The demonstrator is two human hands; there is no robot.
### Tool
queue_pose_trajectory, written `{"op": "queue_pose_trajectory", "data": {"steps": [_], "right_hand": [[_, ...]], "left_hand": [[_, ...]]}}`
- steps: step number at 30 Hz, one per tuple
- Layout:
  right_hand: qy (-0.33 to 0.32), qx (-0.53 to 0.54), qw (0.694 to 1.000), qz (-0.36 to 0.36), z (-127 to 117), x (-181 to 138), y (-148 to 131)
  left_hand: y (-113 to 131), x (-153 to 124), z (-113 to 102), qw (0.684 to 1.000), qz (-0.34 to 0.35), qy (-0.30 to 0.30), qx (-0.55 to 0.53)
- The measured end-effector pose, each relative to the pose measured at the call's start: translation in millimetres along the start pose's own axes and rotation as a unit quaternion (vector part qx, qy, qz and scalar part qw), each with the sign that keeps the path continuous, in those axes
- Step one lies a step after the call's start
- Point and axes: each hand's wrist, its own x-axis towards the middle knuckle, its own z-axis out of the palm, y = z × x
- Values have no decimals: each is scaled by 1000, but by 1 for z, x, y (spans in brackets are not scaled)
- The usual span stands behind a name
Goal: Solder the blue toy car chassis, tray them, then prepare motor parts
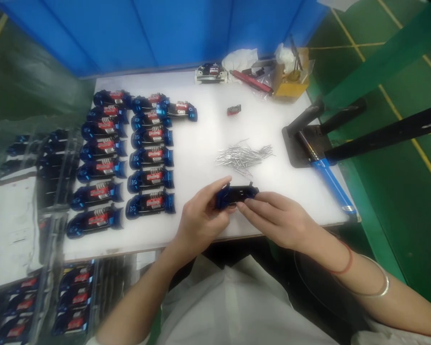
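Observation:
My left hand [201, 213] and my right hand [273, 218] both grip one blue toy car body [237, 195] over the near edge of the white table [208, 139]. The left fingers wrap its left end, and the right fingertips pinch its lower right side. Just beyond it lies a loose pile of thin metal pins [242, 155]. To the left, several finished blue car bodies with red inserts [125, 158] lie in two columns.
A black and blue hand press tool [316, 153] sits at the table's right edge. A small red part [234, 110] lies alone mid-table. A yellow box [290, 76], rags and tools crowd the far edge. Trays of car bodies [39, 306] stand at the left.

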Motion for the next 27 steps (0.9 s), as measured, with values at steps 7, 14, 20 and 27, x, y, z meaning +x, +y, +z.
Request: {"op": "queue_pose_trajectory", "data": {"steps": [7,14,20,27], "right_hand": [[1,-5,1000,2,2,-1,0],[-6,-3,1000,-9,2,-2,3],[-6,-4,1000,-4,2,-2,3],[-2,-5,1000,-8,3,-2,3]], "left_hand": [[0,1,0,1000,-14,0,-9],[1,2,0,1000,-23,-1,-18],[-1,2,1,1000,-15,1,-7],[-2,2,1,1000,-18,2,3]]}}
